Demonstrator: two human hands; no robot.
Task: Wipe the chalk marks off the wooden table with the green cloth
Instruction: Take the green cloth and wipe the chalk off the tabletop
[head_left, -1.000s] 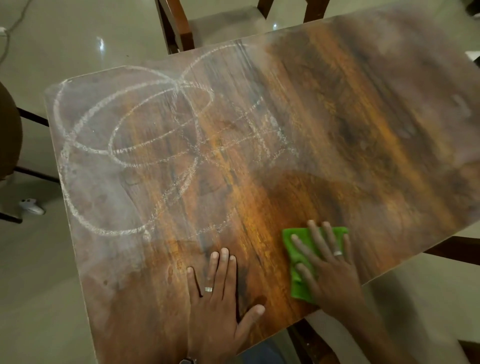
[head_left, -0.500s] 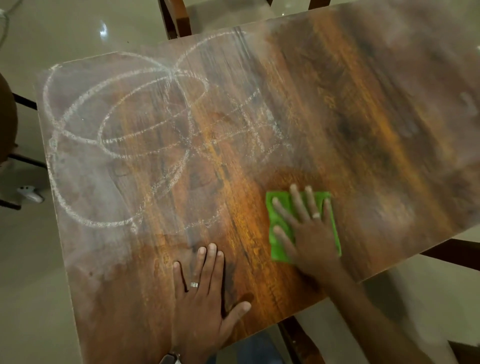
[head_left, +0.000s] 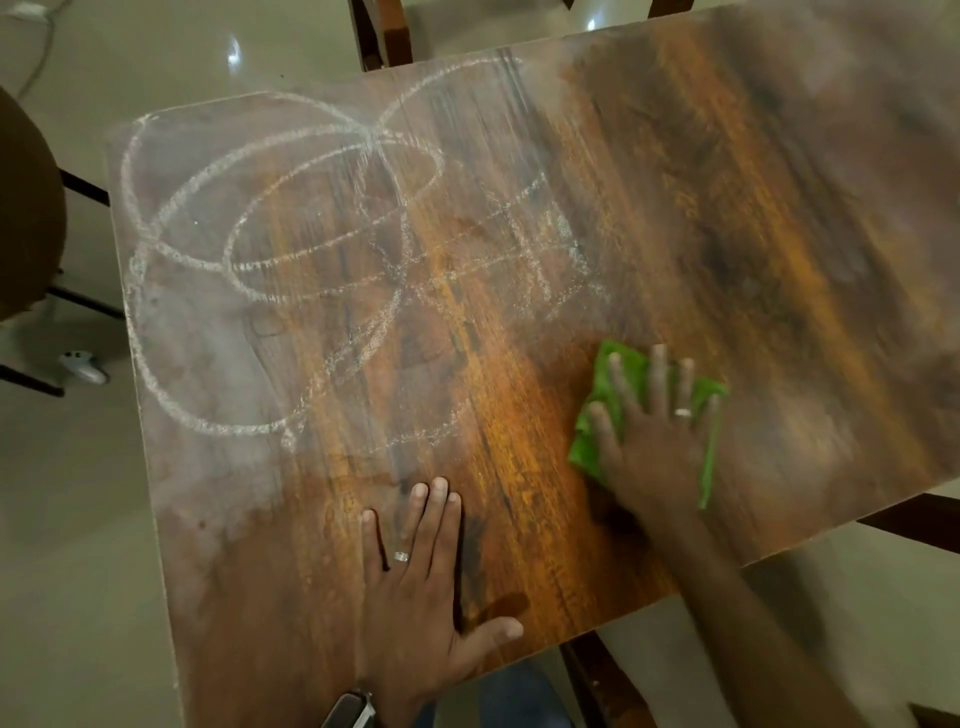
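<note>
Pressing flat w/ spread fingers, the right hand (head_left: 655, 441) holds the green cloth (head_left: 602, 400) down on the wooden table (head_left: 779, 234); fingers are straight, nothing curled round the fabric, so it's a push-wipe, not a pinch. Cloth sticks out past the fingertips and along the little-finger side, most of it under the palm. The left hand (head_left: 415, 566) lies flat too, fingers together, thumb out, holding nothing, just bracing the tabletop near the close edge.

Doing this step well, imo: keep even palm pressure so the whole pad drags chalk, not only the fingertip edge. The chalk marks (head_left: 291, 260) sit well beyond and to the thumb side of the right hand's fingers, so strokes need to head that way, overlapping each pass. Wood right ahead of the fingertips looks clean already; a dusty haze shows approx around the loops and further out on the little-finger side, so that prob needs a second pass. Refold the cloth if it loads up w/ dust, else it smears.

Cloth is a folded, roughly rectangular pad; its long axis runs approx along the line of the fingers, wrist to fingertips, tilted a bit toward the thumb side at the far end. Far corner points toward the nearest faint strokes. Right hand is motion-blurred, so exact cloth edges under the palm can't be told.
</note>
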